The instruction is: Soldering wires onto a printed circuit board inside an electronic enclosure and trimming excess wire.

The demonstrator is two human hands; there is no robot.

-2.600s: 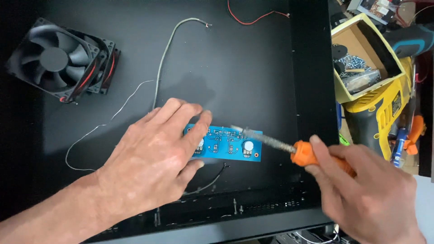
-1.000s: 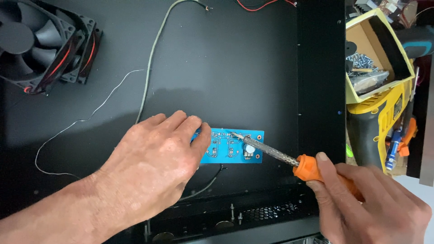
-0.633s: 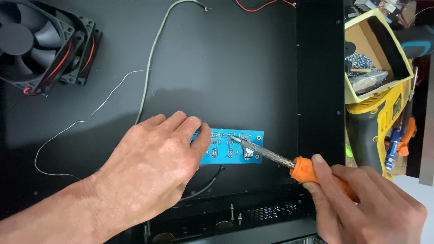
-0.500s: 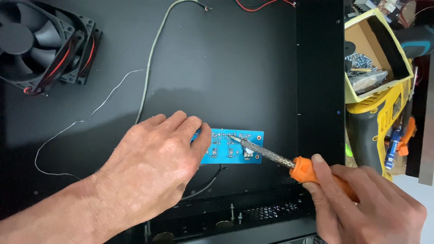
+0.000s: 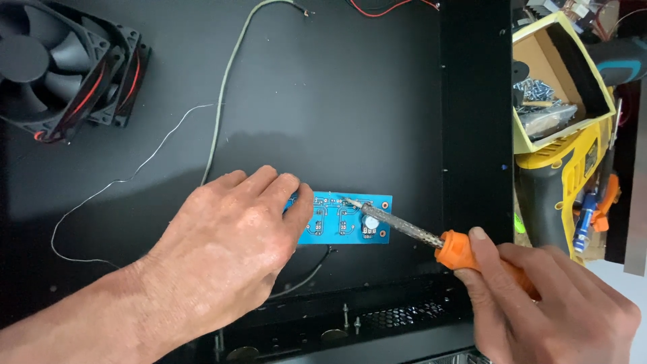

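Blue circuit board (image 5: 350, 219) flat on the black metal panel (image 5: 337, 101), just above the panel's perforated lower edge (image 5: 391, 317). Landmark = the board.

Left hand (image 5: 229, 236) at the board's left end, palm down, fingers together and spread flat, fingertips (image 5: 296, 195) pressing onto the left edge of the board. Nothing gripped, just pinning it.

Right hand (image 5: 546, 303) lower right of the board, closed around the orange handle of a soldering iron (image 5: 431, 236). Metal shaft angled up-left across the board's right part, tip touching the board near its upper middle. Thumb along the top of the handle.

Dark wire (image 5: 306, 276) running out from under the board's lower edge, toward lower left. Grey-green cable (image 5: 226, 101) going up from left of the board to the top of the panel. Thin white wire (image 5: 128, 178) looping far left of the board. Red wire (image 5: 384, 8) at the top edge, well above the board.

Two black cooling fans (image 5: 60, 67), stacked, well up-left of the board.

Right of the board, off the panel: yellow cardboard box (image 5: 559, 81) with screws and small parts, yellow power drill (image 5: 566, 175) below it, cluttered bench; further detail unclear.
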